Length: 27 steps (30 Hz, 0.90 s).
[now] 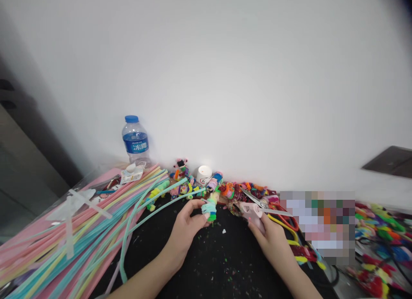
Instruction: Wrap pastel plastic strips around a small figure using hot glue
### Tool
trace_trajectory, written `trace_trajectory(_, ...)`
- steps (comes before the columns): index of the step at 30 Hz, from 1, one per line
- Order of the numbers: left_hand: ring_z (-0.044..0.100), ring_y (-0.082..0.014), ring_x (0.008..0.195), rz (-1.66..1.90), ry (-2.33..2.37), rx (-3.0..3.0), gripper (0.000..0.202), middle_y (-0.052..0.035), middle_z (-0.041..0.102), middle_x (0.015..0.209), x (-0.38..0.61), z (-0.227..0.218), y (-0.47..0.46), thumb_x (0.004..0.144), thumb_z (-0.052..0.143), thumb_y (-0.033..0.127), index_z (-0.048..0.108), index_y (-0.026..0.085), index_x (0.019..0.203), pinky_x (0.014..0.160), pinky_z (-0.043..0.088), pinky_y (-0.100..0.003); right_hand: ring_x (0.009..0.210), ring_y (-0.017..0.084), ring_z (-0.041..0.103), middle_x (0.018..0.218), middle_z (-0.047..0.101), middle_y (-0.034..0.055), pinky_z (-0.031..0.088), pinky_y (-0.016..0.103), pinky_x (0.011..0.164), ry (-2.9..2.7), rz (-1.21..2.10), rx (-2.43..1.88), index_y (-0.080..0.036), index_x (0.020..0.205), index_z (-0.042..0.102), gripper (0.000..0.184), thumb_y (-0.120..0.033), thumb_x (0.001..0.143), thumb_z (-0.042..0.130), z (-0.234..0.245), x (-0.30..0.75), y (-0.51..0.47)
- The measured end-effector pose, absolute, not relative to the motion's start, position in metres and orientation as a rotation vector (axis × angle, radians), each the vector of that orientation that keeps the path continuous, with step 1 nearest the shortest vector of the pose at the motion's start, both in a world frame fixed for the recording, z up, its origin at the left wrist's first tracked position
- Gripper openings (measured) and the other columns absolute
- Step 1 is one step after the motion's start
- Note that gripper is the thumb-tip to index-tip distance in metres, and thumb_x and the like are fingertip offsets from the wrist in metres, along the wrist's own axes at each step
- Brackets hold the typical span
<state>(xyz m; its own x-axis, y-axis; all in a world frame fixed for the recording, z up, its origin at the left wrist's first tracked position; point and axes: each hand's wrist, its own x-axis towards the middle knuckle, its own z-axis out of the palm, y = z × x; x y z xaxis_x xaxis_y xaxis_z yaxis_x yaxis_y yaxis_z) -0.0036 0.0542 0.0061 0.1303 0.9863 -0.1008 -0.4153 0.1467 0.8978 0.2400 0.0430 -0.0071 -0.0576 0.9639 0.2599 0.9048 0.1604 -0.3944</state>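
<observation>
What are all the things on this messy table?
water bottle: one, clear with blue cap, back left by the wall
long sticks: many, pastel pink, blue and yellow, left side
white cup: one, by the wall
little figures: several, many-coloured, along the wall
scissors: one, silver blades, beside the right hand
bright pile: many-coloured, far right
table: one, black, crumb-speckled
coiled piece: one, green-blue
pink object: one, unclear what
left hand: pinches the coiled piece
right hand: grips the pink object

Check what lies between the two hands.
Head view: only scrap-flecked black tabletop lies between the left hand, pinching a green coil, and the right hand, gripping a pink tool.
</observation>
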Motion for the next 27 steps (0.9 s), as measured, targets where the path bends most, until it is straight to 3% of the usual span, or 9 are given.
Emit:
trace_trajectory(11,0.058,-0.0171,0.081,1.214,0.869,0.845,0.027,-0.0047,0.056,0.098,-0.004,0.007,0.054,0.068,0.069,0.028,0.058,0.018,0.091,0.072,0.048,-0.03,0.061,0.021,0.057,0.069,0.063,0.0052,0.042,0.027,0.057,-2.04,0.266,-1.706,-0.015,0.096,0.056,0.03,-0.041,0.087,0.043,0.001,0.242,0.042)
trace_trajectory(19,0.057,-0.0165,0.079,1.212,0.874,0.842,0.026,-0.0041,0.057,0.097,-0.004,0.007,0.053,0.068,0.069,0.028,0.058,0.018,0.089,0.072,0.048,-0.03,0.05,0.019,0.053,0.061,0.06,0.0041,0.041,0.025,0.05,-1.984,0.111,-1.693,-0.012,0.095,0.06,0.036,-0.043,0.087,0.043,0.002,0.242,0.043)
trace_trajectory(27,0.057,-0.0159,0.079,1.201,0.863,0.846,0.026,-0.0042,0.057,0.097,-0.003,0.009,0.052,0.069,0.069,0.027,0.059,0.018,0.09,0.072,0.048,-0.029,0.065,0.023,0.062,0.074,0.065,0.0089,0.046,0.028,0.06,-1.968,0.157,-1.7,-0.014,0.101,0.057,0.033,-0.04,0.087,0.042,-0.008,0.24,0.044)
